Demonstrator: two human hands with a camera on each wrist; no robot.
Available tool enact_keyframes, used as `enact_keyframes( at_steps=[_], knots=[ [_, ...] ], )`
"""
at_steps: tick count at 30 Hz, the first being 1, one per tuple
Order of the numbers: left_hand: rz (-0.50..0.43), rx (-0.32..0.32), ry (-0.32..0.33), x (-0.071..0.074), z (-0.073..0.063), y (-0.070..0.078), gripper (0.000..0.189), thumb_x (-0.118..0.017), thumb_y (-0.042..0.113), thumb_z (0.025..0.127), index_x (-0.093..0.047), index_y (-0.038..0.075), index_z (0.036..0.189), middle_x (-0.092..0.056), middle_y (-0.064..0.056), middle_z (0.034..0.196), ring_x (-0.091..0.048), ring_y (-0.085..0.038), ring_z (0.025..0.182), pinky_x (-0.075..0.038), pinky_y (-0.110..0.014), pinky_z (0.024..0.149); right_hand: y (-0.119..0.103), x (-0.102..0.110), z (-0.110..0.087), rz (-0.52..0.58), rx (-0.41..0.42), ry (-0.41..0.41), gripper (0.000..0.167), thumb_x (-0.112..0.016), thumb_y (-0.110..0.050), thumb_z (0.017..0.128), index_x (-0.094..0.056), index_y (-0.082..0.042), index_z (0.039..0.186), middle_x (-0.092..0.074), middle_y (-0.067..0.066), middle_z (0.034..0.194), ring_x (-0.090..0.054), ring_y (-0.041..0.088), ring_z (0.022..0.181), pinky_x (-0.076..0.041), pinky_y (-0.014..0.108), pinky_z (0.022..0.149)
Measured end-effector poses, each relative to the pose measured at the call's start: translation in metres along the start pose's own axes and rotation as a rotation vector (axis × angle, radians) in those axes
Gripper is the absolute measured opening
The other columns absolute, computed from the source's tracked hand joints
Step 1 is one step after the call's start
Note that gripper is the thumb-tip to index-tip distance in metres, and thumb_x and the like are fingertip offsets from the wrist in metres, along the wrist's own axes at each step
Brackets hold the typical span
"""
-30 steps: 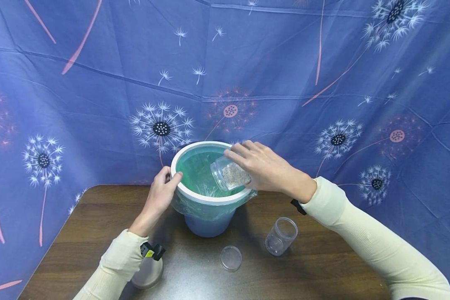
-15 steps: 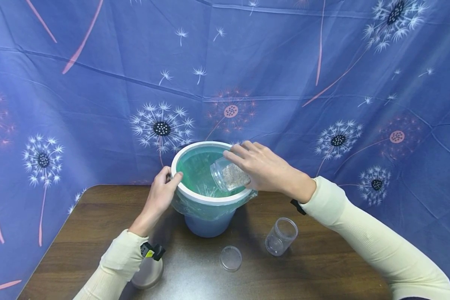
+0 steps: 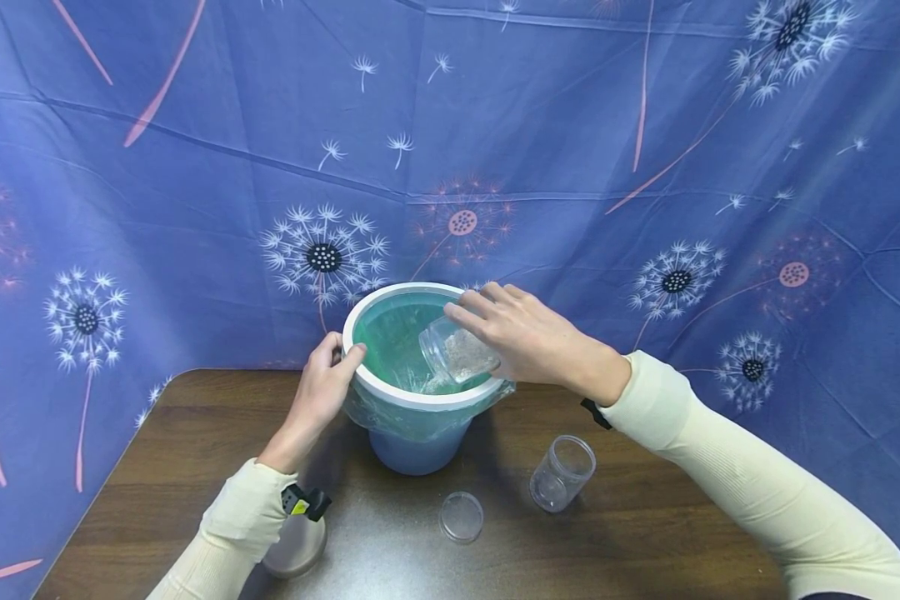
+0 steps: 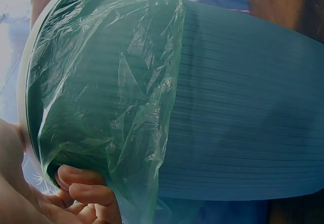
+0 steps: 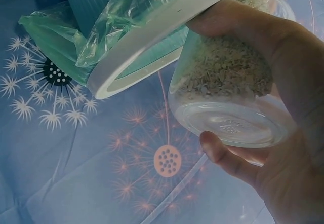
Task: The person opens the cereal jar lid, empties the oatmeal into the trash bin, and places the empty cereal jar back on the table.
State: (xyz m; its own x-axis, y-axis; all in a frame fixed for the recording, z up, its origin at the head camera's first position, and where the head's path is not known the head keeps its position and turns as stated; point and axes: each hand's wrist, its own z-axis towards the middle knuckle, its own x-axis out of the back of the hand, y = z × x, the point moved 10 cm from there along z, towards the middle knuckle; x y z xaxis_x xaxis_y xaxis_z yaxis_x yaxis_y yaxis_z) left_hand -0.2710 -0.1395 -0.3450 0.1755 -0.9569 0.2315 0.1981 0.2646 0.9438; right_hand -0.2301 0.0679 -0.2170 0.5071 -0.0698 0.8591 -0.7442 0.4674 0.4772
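Observation:
A blue trash bin (image 3: 420,450) with a white rim (image 3: 367,384) stands on the table, lined with a thin green plastic bag (image 4: 136,82) folded over its outside. My left hand (image 3: 322,387) grips the rim on the left, thumb inside and fingers outside. Over the bin's right side, my right hand (image 3: 532,337) holds a clear jar (image 3: 437,348) tilted mouth-down to the left. Inside the jar are pale, flaky bits (image 5: 223,69), some at its mouth. In the right wrist view, the fingers and thumb wrap the jar near its base. The bin's bottom is hidden.
A second clear jar (image 3: 562,473) stands without a lid on the wooden table (image 3: 630,533), right of the bin. A clear round lid (image 3: 462,517) lies in front. A beige round object (image 3: 297,550) sits partly under the left wrist. Blue dandelion-print cloth (image 3: 195,183) hangs behind.
The right hand has tipped the jar slightly further, and pale bits now show below its mouth inside the bin. The left hand stays on the rim.

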Motion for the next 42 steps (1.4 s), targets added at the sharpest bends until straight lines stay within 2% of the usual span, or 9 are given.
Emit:
enact_keyframes(
  at_steps=[15, 35, 42],
  knots=[
    [0.0, 0.003, 0.001, 0.0001, 0.0001, 0.0021, 0.022, -0.059, 0.028, 0.107, -0.053, 0.009, 0.097, -0.051, 0.0, 0.08, -0.05, -0.021, 0.085, -0.038, -0.034, 0.078, -0.0009, 0.0028, 0.0014, -0.017, 0.005, -0.016, 0.093, -0.101, -0.023, 0.068, -0.055, -0.005, 0.148, -0.061, 0.015, 0.133, -0.061, 0.036, 0.111, -0.056, 0.049, 0.092],
    [0.004, 0.009, -0.005, 0.0005, 0.0003, 0.0014, 0.023, -0.059, 0.028, 0.107, -0.053, 0.009, 0.097, -0.052, 0.0, 0.081, -0.051, -0.021, 0.085, -0.039, -0.034, 0.079, 0.0043, 0.0003, 0.002, 0.022, -0.004, -0.011, 0.096, -0.101, -0.033, 0.069, -0.056, -0.005, 0.149, -0.062, 0.014, 0.135, -0.061, 0.035, 0.112, -0.056, 0.048, 0.091],
    [0.01, -0.003, -0.003, 0.0013, -0.0001, 0.0007, 0.022, -0.059, 0.027, 0.106, -0.052, 0.009, 0.096, -0.047, 0.001, 0.078, -0.048, -0.02, 0.08, -0.037, -0.033, 0.074, 0.0055, 0.004, 0.0045, -0.001, 0.003, 0.018, 0.095, -0.102, -0.036, 0.067, -0.057, -0.006, 0.145, -0.063, 0.013, 0.128, -0.062, 0.034, 0.107, -0.057, 0.047, 0.086]
  ],
)
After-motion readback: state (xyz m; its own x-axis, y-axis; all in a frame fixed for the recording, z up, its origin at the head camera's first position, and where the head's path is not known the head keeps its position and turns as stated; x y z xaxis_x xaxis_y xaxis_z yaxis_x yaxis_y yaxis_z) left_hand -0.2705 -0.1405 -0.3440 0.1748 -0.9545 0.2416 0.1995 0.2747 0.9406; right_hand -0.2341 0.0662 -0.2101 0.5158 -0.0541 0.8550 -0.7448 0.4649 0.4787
